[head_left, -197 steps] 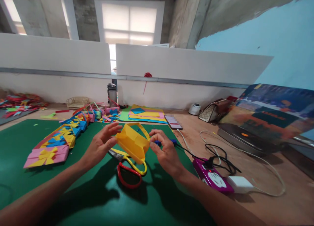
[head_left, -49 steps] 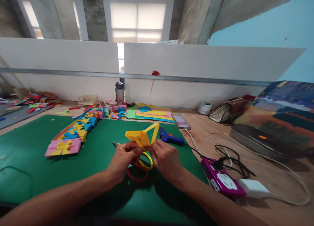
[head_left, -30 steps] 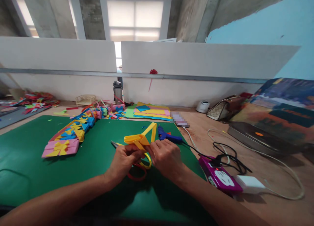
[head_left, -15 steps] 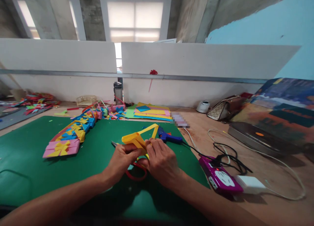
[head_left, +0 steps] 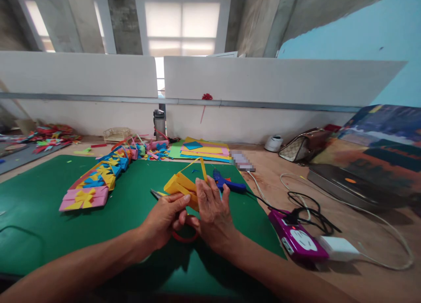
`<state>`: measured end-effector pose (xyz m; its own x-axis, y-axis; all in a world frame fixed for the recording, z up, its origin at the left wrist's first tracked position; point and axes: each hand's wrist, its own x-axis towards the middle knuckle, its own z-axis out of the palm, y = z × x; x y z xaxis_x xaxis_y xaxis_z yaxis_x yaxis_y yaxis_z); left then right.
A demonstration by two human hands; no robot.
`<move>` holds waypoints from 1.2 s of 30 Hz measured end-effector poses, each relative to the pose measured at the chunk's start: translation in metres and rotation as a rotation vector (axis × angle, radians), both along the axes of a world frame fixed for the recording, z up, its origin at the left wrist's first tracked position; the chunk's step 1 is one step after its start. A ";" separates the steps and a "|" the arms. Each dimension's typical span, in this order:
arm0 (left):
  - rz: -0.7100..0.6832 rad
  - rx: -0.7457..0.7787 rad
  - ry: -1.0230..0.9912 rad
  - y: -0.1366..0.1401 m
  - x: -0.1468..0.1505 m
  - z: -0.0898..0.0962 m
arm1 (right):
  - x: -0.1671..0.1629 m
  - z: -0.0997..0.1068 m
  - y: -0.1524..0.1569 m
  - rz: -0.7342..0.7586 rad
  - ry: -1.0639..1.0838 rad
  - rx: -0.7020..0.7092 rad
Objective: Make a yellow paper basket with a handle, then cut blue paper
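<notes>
A small yellow paper bag [head_left: 180, 184] with a thin strip handle [head_left: 203, 168] is tilted between my hands over the green mat. My left hand [head_left: 162, 219] pinches its near side between thumb and fingers. My right hand [head_left: 212, 213] lies against the bag's right side, its fingers stretched out and apart; the thumb is lower, near the left fingers. Scissors with red handles [head_left: 184, 238] lie on the mat beneath, mostly covered by my hands, with the blade tip [head_left: 155, 193] showing at the left. A blue glue gun [head_left: 230, 184] rests just right of my right hand.
Finished paper bags with bows [head_left: 83, 197] stand in a row at the left on the green mat [head_left: 131, 254]. Coloured sheets [head_left: 207, 153] and a bottle [head_left: 159, 125] are at the back. A purple power strip [head_left: 297, 237] with cables and a dark case [head_left: 351, 184] lie at right.
My right fingers have straightened and spread from a curled grip. The yellow handle strip has shifted left and stands higher, and the bag is turned a little. My left hand still pinches it.
</notes>
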<state>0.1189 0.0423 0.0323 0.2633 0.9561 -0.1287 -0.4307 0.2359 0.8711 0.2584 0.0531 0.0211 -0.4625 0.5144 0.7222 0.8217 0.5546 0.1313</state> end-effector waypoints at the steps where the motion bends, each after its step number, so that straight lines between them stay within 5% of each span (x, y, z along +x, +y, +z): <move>1: -0.004 -0.005 -0.003 -0.001 0.000 0.001 | 0.000 -0.001 0.001 -0.002 -0.005 0.011; 16: -0.109 -0.028 -0.119 -0.008 0.004 -0.007 | -0.001 0.000 0.009 -0.048 -0.043 0.278; 29: -0.253 0.033 -0.202 -0.015 0.001 -0.005 | 0.003 0.002 0.012 -0.073 -0.071 0.260; 36: -0.211 0.110 0.117 -0.012 -0.003 -0.007 | 0.014 0.011 0.014 -0.025 -0.014 0.058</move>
